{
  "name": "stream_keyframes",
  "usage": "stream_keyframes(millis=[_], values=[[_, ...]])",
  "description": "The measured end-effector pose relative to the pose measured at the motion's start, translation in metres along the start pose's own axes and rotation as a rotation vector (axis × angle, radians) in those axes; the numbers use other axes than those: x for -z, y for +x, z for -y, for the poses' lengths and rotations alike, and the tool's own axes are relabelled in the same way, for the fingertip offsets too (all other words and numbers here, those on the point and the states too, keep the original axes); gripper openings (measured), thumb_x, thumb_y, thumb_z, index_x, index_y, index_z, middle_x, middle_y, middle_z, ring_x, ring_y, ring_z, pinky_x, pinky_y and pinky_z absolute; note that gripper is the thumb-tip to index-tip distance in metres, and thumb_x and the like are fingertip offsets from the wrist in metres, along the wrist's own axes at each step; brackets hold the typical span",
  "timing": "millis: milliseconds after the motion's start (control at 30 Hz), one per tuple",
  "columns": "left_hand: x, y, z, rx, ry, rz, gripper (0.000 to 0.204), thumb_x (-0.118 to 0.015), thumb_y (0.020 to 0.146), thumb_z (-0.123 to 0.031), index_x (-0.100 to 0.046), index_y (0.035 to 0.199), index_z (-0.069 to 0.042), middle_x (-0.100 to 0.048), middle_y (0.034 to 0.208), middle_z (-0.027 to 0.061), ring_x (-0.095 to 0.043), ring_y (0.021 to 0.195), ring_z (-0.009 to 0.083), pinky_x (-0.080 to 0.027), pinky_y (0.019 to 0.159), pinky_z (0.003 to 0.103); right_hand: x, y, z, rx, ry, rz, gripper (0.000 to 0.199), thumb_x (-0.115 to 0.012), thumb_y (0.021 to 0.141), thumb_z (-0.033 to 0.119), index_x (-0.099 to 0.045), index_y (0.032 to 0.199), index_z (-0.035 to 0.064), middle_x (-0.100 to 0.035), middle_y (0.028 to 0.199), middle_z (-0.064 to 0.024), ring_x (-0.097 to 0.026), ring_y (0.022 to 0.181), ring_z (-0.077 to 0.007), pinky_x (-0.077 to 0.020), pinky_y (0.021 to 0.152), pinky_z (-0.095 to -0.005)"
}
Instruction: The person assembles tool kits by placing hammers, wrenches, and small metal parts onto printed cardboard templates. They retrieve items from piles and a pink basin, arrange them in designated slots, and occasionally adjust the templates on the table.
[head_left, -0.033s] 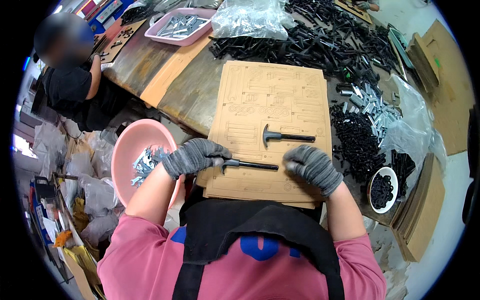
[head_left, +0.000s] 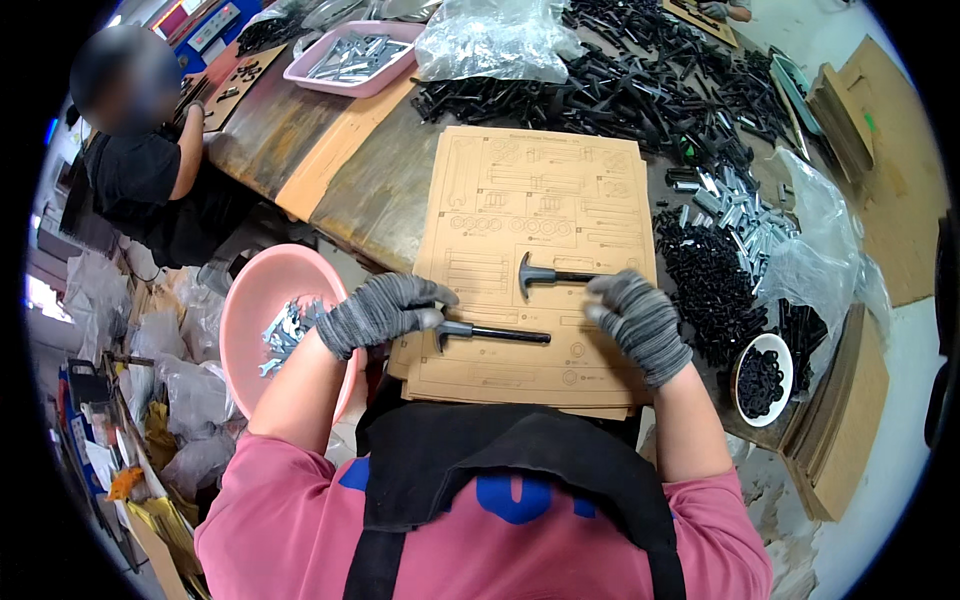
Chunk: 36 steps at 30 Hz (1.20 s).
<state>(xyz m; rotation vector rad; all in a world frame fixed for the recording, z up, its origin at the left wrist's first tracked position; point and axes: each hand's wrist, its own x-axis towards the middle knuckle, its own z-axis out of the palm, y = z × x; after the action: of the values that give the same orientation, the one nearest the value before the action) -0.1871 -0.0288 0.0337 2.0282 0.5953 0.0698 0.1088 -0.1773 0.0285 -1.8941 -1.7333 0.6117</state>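
Observation:
Two T-shaped tools, each with a grey curved crosspiece and a straight black shaft, lie on a printed brown cardboard sheet. My left hand, in a grey knit glove, is beside the crosspiece of the nearer T-shaped tool. Its thumb and fingers are apart, with nothing between them. My right hand, gloved alike, has its fingers curled over the shaft end of the farther T-shaped tool, hiding that end. The exact contact under these fingertips is hard to see.
A pink basin with metal wrenches stands left. Black parts heap along the back, beside a pink tray of metal pieces. Right are silver tubes, black bits and a white bowl. A co-worker sits far left.
My right hand has moved up and forward onto the shaft end of the farther T-shaped tool. My left fingers have spread away from the nearer tool's crosspiece. The view has shifted slightly.

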Motion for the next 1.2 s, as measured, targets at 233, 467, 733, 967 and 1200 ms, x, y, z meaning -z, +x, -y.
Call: stream_keyframes(millis=[233, 467, 733, 967, 1200], values=[[0.001, 0.061, -0.027, -0.137, 0.172, -0.254, 0.03, -0.059, 0.079, -0.021, -0.057, 0.104, -0.004, -0.058, 0.092, 0.0132, -0.056, 0.087, 0.0256, -0.044, 0.078, 0.033, 0.014, 0.019, -0.035, -0.073, -0.472, 0.051, 0.024, -0.058, 0.076, 0.023, -0.057, 0.095, 0.0088, -0.054, 0.089, -0.0117, -0.055, 0.083, -0.0262, -0.0457, 0.073, -0.0358], [-0.006, 0.134, -0.012, -0.211, 0.578, -0.418, 0.04, -0.059, 0.076, -0.026, -0.053, 0.11, -0.006, -0.052, 0.109, 0.0128, -0.049, 0.103, 0.0281, -0.038, 0.088, 0.037, 0.031, 0.019, -0.051, 0.036, -0.276, -0.026, 0.022, -0.058, 0.076, 0.021, -0.058, 0.094, 0.0077, -0.057, 0.091, -0.0118, -0.054, 0.087, -0.0281, -0.0435, 0.077, -0.0356], [-0.018, 0.149, 0.015, -0.213, 0.839, -0.439, 0.046, -0.057, 0.074, -0.033, -0.052, 0.112, -0.008, -0.048, 0.118, 0.0136, -0.04, 0.113, 0.0297, -0.028, 0.097, 0.041, 0.082, 0.082, -0.139, -0.388, -0.738, -0.209, 0.036, -0.049, 0.08, 0.035, -0.054, 0.112, 0.0187, -0.046, 0.122, -0.0095, -0.042, 0.113, -0.0263, -0.0349, 0.095, -0.0372], [-0.017, 0.152, 0.013, -0.253, 0.813, -0.453, 0.045, -0.056, 0.074, -0.031, -0.053, 0.111, -0.005, -0.048, 0.116, 0.0147, -0.042, 0.111, 0.0305, -0.03, 0.095, 0.041, 0.089, 0.108, -0.171, -0.471, -0.791, 0.008, 0.039, -0.059, 0.072, 0.034, -0.057, 0.107, 0.0163, -0.052, 0.112, -0.0114, -0.048, 0.107, -0.0246, -0.0384, 0.091, -0.035], [-0.018, 0.147, 0.013, -0.235, 0.826, -0.483, 0.045, -0.057, 0.074, -0.031, -0.053, 0.11, -0.005, -0.048, 0.116, 0.0148, -0.041, 0.111, 0.0303, -0.03, 0.095, 0.041, 0.091, 0.086, -0.103, -0.225, -0.638, -0.295, 0.027, -0.059, 0.071, 0.019, -0.056, 0.096, 0.0088, -0.059, 0.086, -0.0134, -0.057, 0.082, -0.0294, -0.0456, 0.073, -0.0385]])
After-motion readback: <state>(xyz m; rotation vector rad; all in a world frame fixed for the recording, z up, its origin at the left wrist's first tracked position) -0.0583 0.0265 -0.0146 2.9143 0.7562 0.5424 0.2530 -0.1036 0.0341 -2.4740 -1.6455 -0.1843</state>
